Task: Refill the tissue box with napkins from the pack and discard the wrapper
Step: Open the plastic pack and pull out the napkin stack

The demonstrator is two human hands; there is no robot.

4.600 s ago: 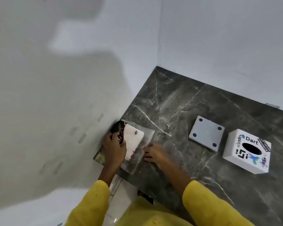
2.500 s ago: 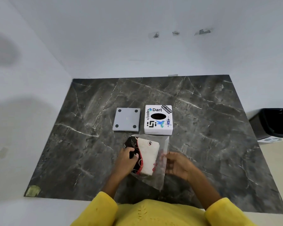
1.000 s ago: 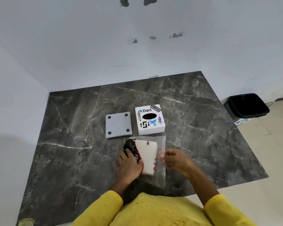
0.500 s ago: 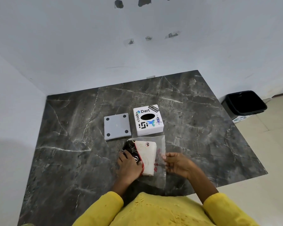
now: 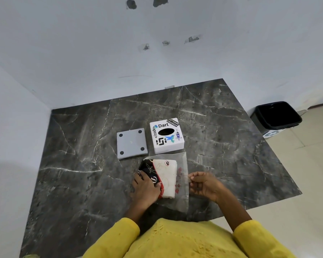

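A napkin pack (image 5: 166,175) in a clear plastic wrapper (image 5: 184,164) lies on the dark marble table (image 5: 78,164), just in front of the white tissue box (image 5: 166,136) with stickers and an oval slot. The box's grey bottom panel (image 5: 131,143) lies flat to the left of the box. My left hand (image 5: 145,189) presses down on the black-printed left end of the pack. My right hand (image 5: 205,187) pinches the wrapper's loose right edge between thumb and fingers.
A black waste bin (image 5: 276,117) stands on the tiled floor beyond the table's right edge. White walls close the table at the back and on the left. My yellow sleeves fill the bottom of the view.
The pack went from the table's left edge to in front of the tissue box. In the last second my right hand's fingers pinched the wrapper's right edge; the left hand stayed on the pack.
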